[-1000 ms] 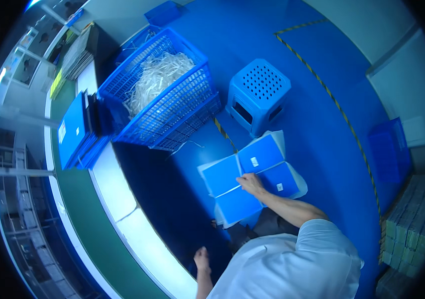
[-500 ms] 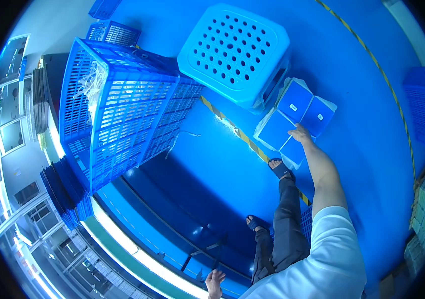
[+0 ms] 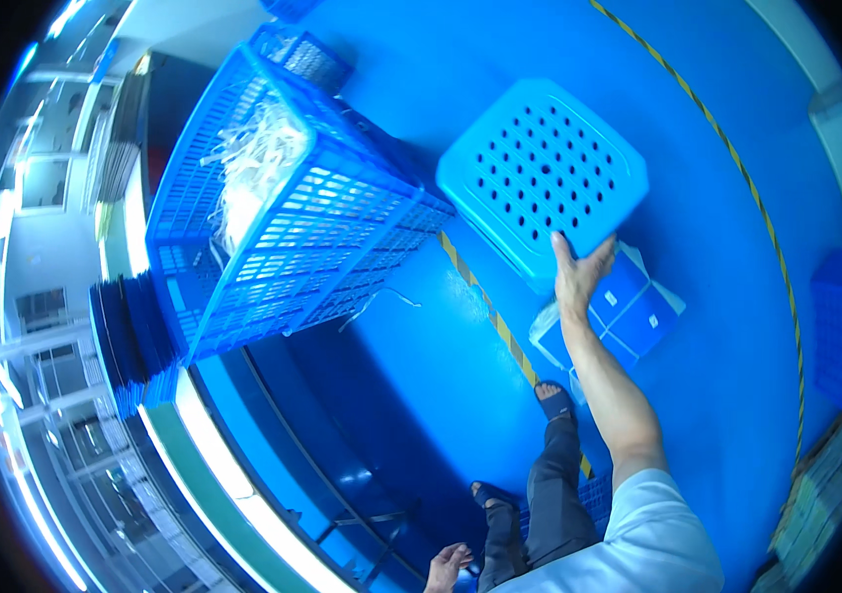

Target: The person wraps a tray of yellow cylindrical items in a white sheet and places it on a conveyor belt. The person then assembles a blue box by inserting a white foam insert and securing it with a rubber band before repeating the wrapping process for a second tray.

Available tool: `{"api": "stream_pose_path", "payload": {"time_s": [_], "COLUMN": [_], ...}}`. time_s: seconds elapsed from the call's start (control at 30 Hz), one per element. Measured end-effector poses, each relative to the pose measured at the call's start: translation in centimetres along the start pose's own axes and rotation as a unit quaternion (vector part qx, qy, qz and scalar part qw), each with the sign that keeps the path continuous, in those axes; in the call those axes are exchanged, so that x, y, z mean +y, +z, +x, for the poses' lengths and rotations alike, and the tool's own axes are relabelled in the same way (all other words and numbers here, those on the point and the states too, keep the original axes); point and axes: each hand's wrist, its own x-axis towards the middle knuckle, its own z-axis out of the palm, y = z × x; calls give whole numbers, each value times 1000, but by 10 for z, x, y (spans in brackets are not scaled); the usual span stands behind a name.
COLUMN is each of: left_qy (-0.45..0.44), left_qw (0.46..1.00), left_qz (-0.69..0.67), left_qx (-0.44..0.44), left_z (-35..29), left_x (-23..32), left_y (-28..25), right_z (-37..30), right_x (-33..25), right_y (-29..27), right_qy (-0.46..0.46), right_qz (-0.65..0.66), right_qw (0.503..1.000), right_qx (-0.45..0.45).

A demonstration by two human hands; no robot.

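Observation:
A light-blue plastic stool [image 3: 544,183] with a perforated seat stands in the upper middle. My right hand [image 3: 579,277] grips its near corner, thumb on the seat and fingers round the side. Partly behind that hand and the stool lies an open bundle of blue packets [image 3: 646,321] with white labels and wrapping, on the floor. At the lower edge, my left hand [image 3: 449,566] hangs beside the bench with loosely bent fingers apart, and nothing shows in it.
Left of the stool is a tall blue basket [image 3: 342,222] with white strips inside. Dark-blue stacked sheets [image 3: 134,331] sit on the bench [image 3: 213,465]. Striped tape [image 3: 488,311] crosses the floor. A blue crate [image 3: 841,326] and stacked bundles [image 3: 826,504] stand at right.
My right hand has left the blue packets and taken hold of the stool. The stool now lies closer to the packets and partly covers them. The view has shifted.

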Motion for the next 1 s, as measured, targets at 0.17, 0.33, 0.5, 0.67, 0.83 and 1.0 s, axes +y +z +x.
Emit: {"api": "stream_pose_path", "payload": {"time_s": [0.17,0.33,0.5,0.67,0.83,1.0], "left_qy": [37,41,70,77,9,33], "left_qw": [998,997,991,991,1000,998], "left_qz": [-31,-46,-88,97,-5,-31], "left_qx": [30,46,68,42,-10,38], "left_z": [10,17,26,61,37,15], "left_x": [-8,-23,-56,-101,-46,28], "left_y": [11,19,28,52,86,112], "right_z": [12,50,126,158,11,-45], "right_x": [-13,-20,-37,20,233,317], "right_y": [43,123,218,222,28,-129], "right_qy": [16,1,-108,-137,-43,-52], "right_qz": [8,-30,-38,23,-132,-405], "right_qw": [999,998,991,923,953,902], "right_qx": [44,55,73,-360,-268,-140]}}
